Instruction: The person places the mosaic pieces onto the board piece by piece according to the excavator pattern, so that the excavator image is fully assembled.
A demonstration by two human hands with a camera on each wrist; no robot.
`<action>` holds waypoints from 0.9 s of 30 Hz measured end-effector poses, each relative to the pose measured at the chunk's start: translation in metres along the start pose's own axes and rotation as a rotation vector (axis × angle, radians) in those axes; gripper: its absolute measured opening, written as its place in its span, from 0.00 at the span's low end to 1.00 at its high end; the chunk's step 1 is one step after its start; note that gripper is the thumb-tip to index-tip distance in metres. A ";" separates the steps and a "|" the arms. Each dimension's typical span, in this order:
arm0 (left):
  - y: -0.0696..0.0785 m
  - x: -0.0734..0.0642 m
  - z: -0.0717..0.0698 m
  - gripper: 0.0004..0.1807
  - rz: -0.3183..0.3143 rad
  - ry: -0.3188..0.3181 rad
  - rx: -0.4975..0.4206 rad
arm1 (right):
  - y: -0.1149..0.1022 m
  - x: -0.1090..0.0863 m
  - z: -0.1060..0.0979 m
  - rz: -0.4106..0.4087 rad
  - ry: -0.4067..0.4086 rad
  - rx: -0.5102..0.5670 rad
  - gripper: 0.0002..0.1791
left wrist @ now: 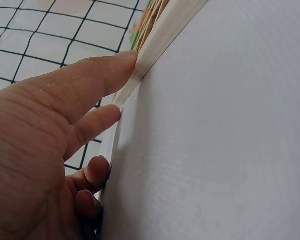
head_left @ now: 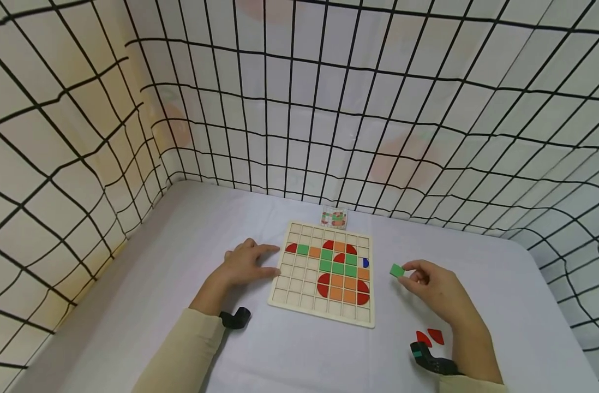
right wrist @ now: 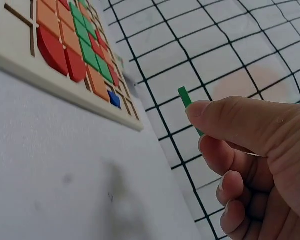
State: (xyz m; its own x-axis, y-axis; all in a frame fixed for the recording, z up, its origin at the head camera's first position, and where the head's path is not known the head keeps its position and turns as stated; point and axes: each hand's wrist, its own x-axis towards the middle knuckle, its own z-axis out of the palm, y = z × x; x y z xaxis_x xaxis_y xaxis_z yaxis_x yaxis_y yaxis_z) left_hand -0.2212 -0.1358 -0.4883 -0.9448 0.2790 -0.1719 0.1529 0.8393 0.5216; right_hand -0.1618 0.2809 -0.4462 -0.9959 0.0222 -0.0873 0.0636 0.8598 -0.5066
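Observation:
A green square tile [head_left: 396,271] is pinched between the thumb and index finger of my right hand [head_left: 439,289], raised above the cloth to the right of the board. In the right wrist view the green tile [right wrist: 184,95] shows edge-on, its lower part hidden by the thumb. My left hand [head_left: 244,263] touches the left edge of the wooden grid board [head_left: 324,315] with thumb and index fingertips spread apart. Red, orange and green pieces lie in the board's cells, and a blue piece [head_left: 365,263] sits near its right side.
Two red curved pieces [head_left: 436,335] lie on the white cloth near my right wrist. Behind the board is a small clear holder [head_left: 334,217] showing a coloured pattern. Black wire mesh [head_left: 299,147] stands along the back and both sides of the table.

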 end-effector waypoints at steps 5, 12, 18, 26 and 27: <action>-0.001 -0.001 0.001 0.36 -0.014 0.005 -0.001 | -0.019 0.001 0.003 -0.034 -0.024 0.015 0.21; 0.001 -0.002 -0.001 0.35 -0.007 0.001 -0.019 | -0.041 0.003 0.006 -0.070 -0.025 0.016 0.21; 0.001 0.000 -0.002 0.35 -0.001 0.001 -0.002 | -0.056 0.007 0.008 -0.093 -0.048 0.022 0.19; 0.002 -0.002 -0.002 0.35 -0.009 -0.005 -0.011 | -0.073 0.013 0.013 -0.103 -0.086 0.062 0.20; 0.002 -0.002 -0.002 0.35 -0.009 -0.005 -0.009 | -0.074 0.014 0.014 -0.095 -0.093 0.067 0.20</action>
State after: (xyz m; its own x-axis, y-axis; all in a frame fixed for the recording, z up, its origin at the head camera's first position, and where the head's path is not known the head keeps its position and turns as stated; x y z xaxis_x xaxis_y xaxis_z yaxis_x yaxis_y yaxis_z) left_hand -0.2196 -0.1353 -0.4854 -0.9448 0.2733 -0.1809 0.1415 0.8379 0.5272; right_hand -0.1794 0.2100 -0.4219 -0.9876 -0.1074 -0.1141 -0.0230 0.8195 -0.5726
